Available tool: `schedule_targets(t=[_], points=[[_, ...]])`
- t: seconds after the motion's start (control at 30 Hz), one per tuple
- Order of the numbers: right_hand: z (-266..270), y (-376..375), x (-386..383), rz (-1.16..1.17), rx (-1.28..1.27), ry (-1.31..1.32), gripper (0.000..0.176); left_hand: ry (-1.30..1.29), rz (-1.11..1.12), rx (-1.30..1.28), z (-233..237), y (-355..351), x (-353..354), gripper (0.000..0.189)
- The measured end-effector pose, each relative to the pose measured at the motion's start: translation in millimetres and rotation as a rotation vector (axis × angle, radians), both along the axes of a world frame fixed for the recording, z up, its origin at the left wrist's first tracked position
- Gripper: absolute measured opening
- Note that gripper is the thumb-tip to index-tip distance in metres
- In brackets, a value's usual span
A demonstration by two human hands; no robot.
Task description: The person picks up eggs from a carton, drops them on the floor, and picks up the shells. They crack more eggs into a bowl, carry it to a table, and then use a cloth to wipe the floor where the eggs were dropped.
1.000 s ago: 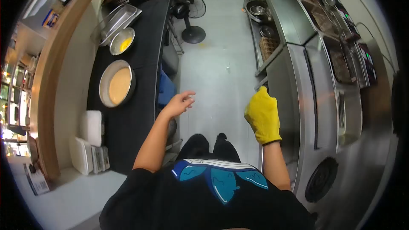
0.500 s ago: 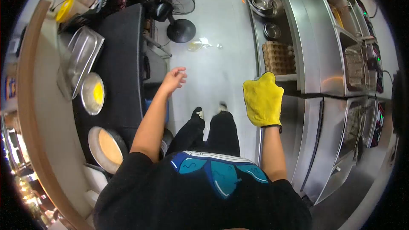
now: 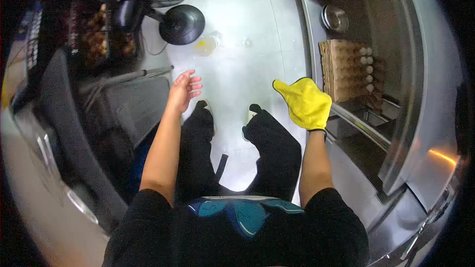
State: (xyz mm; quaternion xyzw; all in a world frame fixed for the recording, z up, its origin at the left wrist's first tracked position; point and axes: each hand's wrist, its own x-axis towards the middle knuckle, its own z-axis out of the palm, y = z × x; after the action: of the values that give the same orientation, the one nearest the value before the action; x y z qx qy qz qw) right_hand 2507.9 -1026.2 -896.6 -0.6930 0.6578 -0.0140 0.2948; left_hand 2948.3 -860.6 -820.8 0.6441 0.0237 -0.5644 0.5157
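The right hand [image 3: 306,103], in a yellow glove, hangs open and empty just left of the stack of egg trays [image 3: 344,69], which sits low beneath the top of the steel table [image 3: 396,69] at the right. The left hand [image 3: 184,89] is bare, fingers spread, grasping nothing, above the floor [image 3: 247,69]. The pulp trays look light but floppy and their eggs fragile, so support from underneath at both ends seems safest

Black short-sleeved shirt [image 3: 237,237] with blue print, black trousers [image 3: 274,143], yellow glove [image 3: 306,103] on right hand [image 3: 309,108].
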Motion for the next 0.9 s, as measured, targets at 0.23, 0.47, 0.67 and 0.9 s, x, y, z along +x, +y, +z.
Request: schedule_targets(t=[0.23, 0.47, 0.67, 0.9], points=[[-145.1, 38.4, 18.9, -0.101, 0.078, 0.067, 0.044, 0.199, 0.105, -0.185, -128.1, -63.3, 17.6, 0.035], [-300.4, 95.1, 99.9, -0.229, 0.009, 0.288, 0.050, 0.245, -0.016, -0.561, -163.1, -114.4, 64.1, 0.040], [-413.8, 101.6, 210.4, -0.646, -0.407, 0.672, 0.066, 0.398, 0.006, -0.942, -170.3, -128.3, 95.9, 0.044], [-365.1, 4.5, 275.2, -0.193, -0.237, 0.163, 0.055, 0.394, 0.074, -0.961, -157.4, -113.6, 112.1, 0.050]])
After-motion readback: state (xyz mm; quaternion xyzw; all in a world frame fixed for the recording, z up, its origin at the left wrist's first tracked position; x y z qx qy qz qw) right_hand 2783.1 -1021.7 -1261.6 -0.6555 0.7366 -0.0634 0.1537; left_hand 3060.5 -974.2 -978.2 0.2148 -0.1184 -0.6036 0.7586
